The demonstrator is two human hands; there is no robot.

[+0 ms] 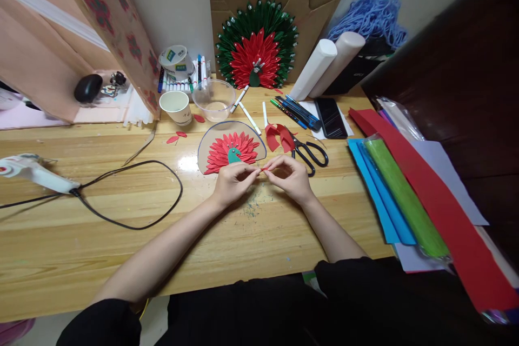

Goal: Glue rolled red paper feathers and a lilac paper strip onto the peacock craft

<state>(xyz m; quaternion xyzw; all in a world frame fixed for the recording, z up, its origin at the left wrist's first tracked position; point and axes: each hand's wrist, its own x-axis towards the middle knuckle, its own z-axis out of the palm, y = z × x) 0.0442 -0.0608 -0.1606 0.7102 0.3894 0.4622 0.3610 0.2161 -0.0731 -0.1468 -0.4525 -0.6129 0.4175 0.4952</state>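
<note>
Red slip is pinched by left hand and right hand together; uneven pull could crease or tear it; outward drift could knock nearby scissors

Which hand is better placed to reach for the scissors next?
Probably the right hand: the scissors lie close beside it, while the left hand is farther away. Both hands seem to pinch a small red piece, so the right might first need to let go.
</note>
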